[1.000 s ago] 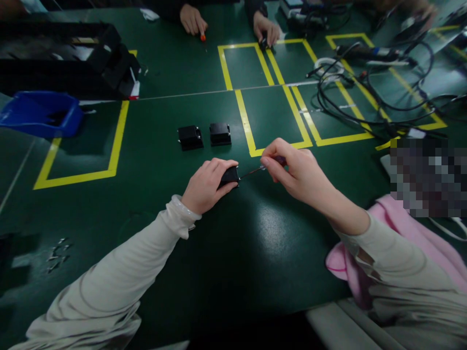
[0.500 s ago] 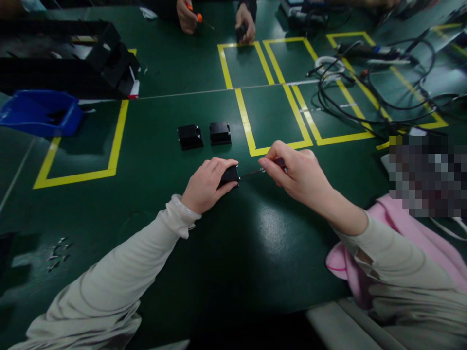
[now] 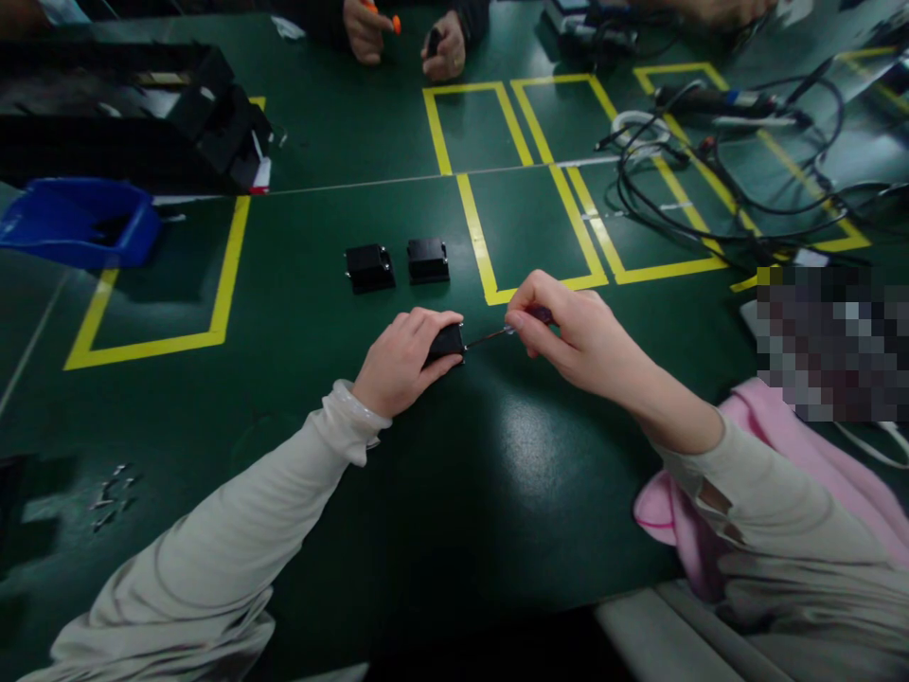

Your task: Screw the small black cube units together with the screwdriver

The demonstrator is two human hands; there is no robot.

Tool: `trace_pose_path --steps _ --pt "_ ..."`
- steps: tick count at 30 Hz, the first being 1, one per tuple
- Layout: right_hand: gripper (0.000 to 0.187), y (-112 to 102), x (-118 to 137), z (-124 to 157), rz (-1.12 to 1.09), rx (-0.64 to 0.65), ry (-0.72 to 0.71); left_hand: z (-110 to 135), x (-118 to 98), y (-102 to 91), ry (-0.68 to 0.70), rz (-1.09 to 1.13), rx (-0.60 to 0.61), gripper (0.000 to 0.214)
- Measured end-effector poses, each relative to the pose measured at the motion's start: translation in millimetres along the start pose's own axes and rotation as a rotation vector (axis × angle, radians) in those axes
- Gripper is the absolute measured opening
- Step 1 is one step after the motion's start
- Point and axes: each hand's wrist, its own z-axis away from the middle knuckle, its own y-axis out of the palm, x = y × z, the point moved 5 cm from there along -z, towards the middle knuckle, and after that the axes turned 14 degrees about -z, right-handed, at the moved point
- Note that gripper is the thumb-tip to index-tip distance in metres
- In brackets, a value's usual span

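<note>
My left hand (image 3: 406, 360) is closed around a small black box (image 3: 446, 343) on the green table, holding it from its left side. Silvery screw ends show on the box's right face. In my right hand (image 3: 568, 332) is a screwdriver (image 3: 490, 335) with a dark handle, mostly covered by my fingers. Its thin shaft points left, and the tip meets the right face of the box at a screw. Beyond my left hand stand two similar black boxes, one on the left (image 3: 368, 267) and one on the right (image 3: 428, 260).
Loose screws (image 3: 110, 494) lie at the lower left. A blue bin (image 3: 85, 223) and black trays (image 3: 213, 123) stand at the far left. Cables (image 3: 717, 189) sprawl at the right, above a pink cloth (image 3: 686, 530). Across the table, another person's hands (image 3: 444, 47) hold a dark part and an orange-handled tool.
My right hand has turned slightly on the screwdriver, while my left hand and the box stay put. Across the table, the other person's hand with the dark part has moved left.
</note>
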Motion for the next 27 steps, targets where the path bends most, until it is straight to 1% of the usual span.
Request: trace_pose_path --steps 4,10,12,16,19,22,27 --pt "0.009 0.3 2.9 0.5 0.004 0.021 -0.016 -0.1 0.7 1.0 -0.006 0.001 0.009 0.043" --pt "0.009 -0.9 -2.5 0.3 0.005 -0.037 0.050 0.0 0.5 0.5 -0.003 0.000 0.004 0.043" --pt "0.010 0.9 -1.0 0.4 0.014 -0.022 0.027 0.1 0.7 0.6 -0.004 -0.001 0.008 0.043" --pt "0.012 4.7 5.5 1.2 0.071 0.047 -0.046 -0.1 0.7 0.5 0.001 0.005 0.006 0.042" --pt "0.012 4.2 6.6 1.4 0.091 0.059 -0.040 -0.3 0.7 0.5 -0.002 0.005 0.004 0.042" --pt "0.014 2.5 4.6 0.9 0.095 0.022 -0.003 -0.2 0.9 0.8 0.001 0.002 -0.001 0.042" --pt "0.021 -1.8 -4.4 -0.6 0.120 -0.101 0.101 0.4 1.3 1.7 0.006 0.002 -0.004 0.043"
